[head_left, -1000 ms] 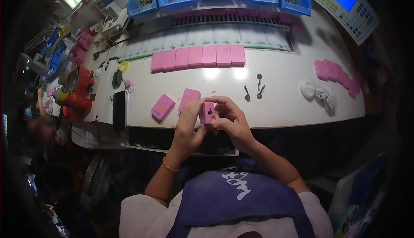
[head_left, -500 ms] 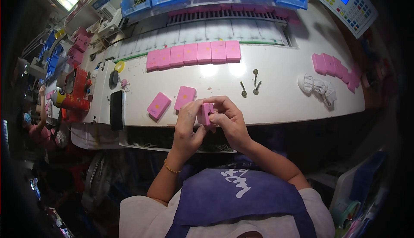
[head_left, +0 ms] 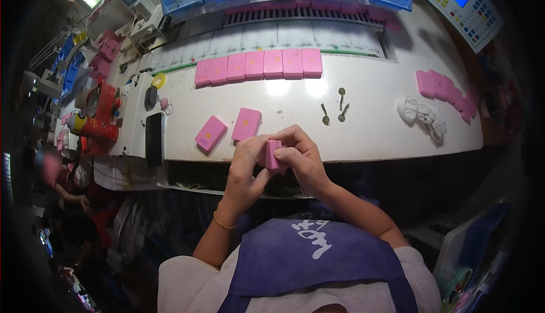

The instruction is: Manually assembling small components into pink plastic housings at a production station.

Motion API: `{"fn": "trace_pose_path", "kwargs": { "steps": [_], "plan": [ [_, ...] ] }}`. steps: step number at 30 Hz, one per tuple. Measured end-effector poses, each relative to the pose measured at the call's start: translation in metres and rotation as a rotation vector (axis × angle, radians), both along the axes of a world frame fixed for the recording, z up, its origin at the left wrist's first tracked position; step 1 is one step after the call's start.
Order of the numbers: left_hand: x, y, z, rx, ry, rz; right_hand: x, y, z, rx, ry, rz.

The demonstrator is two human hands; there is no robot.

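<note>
Head: pink block [head_left: 273, 158], white-lettered apron [head_left: 306, 267]

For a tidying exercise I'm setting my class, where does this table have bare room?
A broad patch of white table lies between the small dark stemmed pieces and the white cloth. A narrower strip separates the pink block row from the two loose pink blocks. It's crowded around those, the left hand and its pink block.

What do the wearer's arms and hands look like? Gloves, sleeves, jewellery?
Left hand and right hand are both ungloved. Short, loose whitish sleeves leave the forearms bare. A thin gold-coloured beaded bracelet circles the left wrist; none shows on the right. No cables visible on either arm.
</note>
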State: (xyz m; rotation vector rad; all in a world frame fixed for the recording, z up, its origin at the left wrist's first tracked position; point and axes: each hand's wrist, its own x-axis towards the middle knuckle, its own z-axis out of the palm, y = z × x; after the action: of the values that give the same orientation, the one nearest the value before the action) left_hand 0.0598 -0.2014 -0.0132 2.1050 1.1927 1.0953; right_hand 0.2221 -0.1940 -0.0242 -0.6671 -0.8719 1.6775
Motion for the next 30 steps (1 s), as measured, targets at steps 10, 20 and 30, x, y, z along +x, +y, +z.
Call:
{"fn": "trace_pose_path", "kwargs": {
  "steps": [10,20,30],
  "plan": [
    [-0.006,-0.001,-0.002,-0.016,0.0,-0.045,-0.009,0.003,-0.009,-0.083,0.037,-0.06],
    [-0.015,-0.009,-0.006,-0.507,-0.377,-0.189,0.014,0.017,-0.003,-0.114,-0.199,-0.107],
    [-0.018,-0.01,-0.001,-0.432,-0.357,-0.093,0.028,-0.005,-0.016,0.501,-0.719,-0.151]
  ]
}}
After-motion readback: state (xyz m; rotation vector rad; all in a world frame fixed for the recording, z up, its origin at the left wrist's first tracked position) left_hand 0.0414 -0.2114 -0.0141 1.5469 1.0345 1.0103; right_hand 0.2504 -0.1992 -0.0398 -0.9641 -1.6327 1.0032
